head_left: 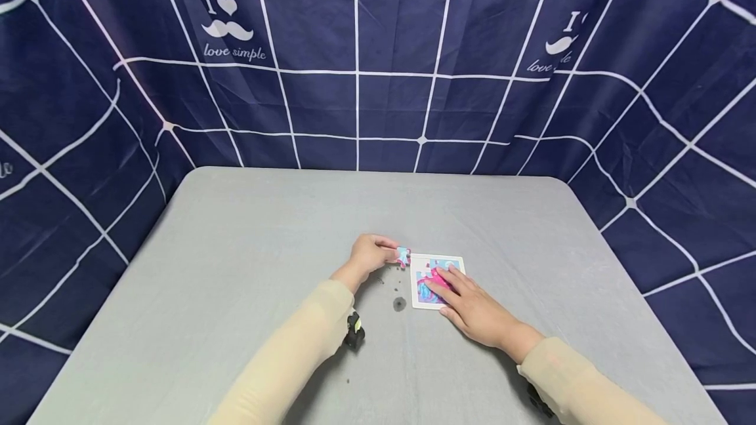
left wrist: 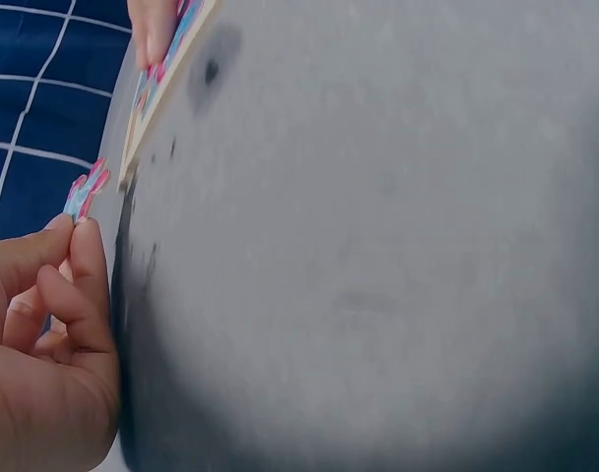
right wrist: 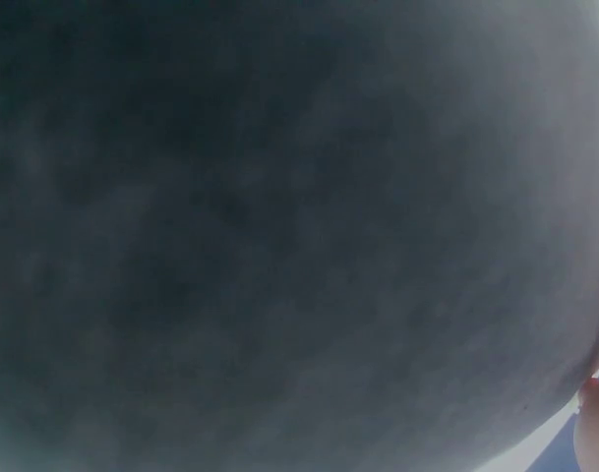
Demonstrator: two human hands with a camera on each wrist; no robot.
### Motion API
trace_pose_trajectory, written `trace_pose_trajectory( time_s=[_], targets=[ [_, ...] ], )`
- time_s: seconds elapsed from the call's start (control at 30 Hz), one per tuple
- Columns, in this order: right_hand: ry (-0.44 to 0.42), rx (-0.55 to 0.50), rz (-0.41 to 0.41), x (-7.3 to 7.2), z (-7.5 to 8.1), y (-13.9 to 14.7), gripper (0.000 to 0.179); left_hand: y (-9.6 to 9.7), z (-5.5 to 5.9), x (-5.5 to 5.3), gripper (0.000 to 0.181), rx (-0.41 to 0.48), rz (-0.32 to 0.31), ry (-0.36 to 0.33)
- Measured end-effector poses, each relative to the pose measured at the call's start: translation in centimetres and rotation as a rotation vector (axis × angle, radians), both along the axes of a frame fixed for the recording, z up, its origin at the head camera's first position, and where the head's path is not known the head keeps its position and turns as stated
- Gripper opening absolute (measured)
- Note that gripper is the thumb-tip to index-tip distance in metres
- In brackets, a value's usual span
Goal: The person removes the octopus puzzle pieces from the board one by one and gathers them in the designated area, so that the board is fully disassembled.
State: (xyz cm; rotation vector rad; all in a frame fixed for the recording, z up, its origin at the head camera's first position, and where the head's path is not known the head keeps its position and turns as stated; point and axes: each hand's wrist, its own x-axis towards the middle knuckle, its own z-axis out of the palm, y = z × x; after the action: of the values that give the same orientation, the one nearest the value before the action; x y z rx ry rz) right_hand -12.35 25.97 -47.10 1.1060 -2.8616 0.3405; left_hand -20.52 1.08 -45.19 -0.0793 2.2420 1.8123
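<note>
Between thumb and forefinger, my left hand (head_left: 371,254) pinches a small blue and pink jigsaw piece (head_left: 403,256). In the left wrist view the piece (left wrist: 87,190) stands up from the fingertips, just off the corner of a white-rimmed puzzle board (head_left: 416,307). My right hand (head_left: 477,307) lies over the board's right side with its fingers spread and rather straight, resting on the pink and blue picture (head_left: 424,292). Part of the picture is hidden beneath those fingers. A pale gap shows in the board's upper left. The right wrist view holds mostly dark table surface and a bit of finger.
The board lies on a grey cloth-covered table (head_left: 266,235). A dark round spot (head_left: 399,304) and several small specks mark the cloth left of the board. Dark blue curtains (head_left: 319,103) with white grid lines hang behind and on both sides.
</note>
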Motion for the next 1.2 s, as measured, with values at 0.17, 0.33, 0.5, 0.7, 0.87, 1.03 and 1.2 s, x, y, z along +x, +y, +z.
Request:
trace_pose_trajectory(
  time_s=[0.17, 0.33, 0.5, 0.7, 0.87, 1.03, 1.2],
  targets=[
    [-0.014, 0.002, -0.006, 0.0, 0.0, 0.0, 0.052, -1.4, 0.0, -0.4, 0.015, -0.001, 0.009, -0.011],
    [0.023, -0.009, 0.008, -0.1, -0.2, 0.1, 0.052, -2.8, 0.2, -0.7, 0.015, -0.014, 0.019, -0.016],
    [0.024, -0.018, 0.011, 0.0, -0.1, 0.1, 0.053, -4.3, 0.7, -0.9, 0.016, 0.000, 0.032, -0.031],
    [0.020, -0.012, 0.011, 0.0, 0.0, 0.0, 0.054, -6.0, 0.8, -1.0, 0.016, -0.011, 0.040, -0.043],
    [0.023, -0.021, 0.011, -0.1, -0.1, 0.1, 0.054, -7.4, 0.8, -0.8, 0.017, -0.056, 0.031, -0.053],
    [0.016, -0.024, 0.003, -0.1, -0.1, 0.1, 0.053, -8.6, 0.8, -0.7, 0.020, -0.048, 0.027, -0.066],
    [0.017, -0.015, 0.004, -0.1, 0.1, 0.1, 0.053, -9.7, 0.7, -0.6, 0.021, -0.046, 0.016, -0.063]
  ],
)
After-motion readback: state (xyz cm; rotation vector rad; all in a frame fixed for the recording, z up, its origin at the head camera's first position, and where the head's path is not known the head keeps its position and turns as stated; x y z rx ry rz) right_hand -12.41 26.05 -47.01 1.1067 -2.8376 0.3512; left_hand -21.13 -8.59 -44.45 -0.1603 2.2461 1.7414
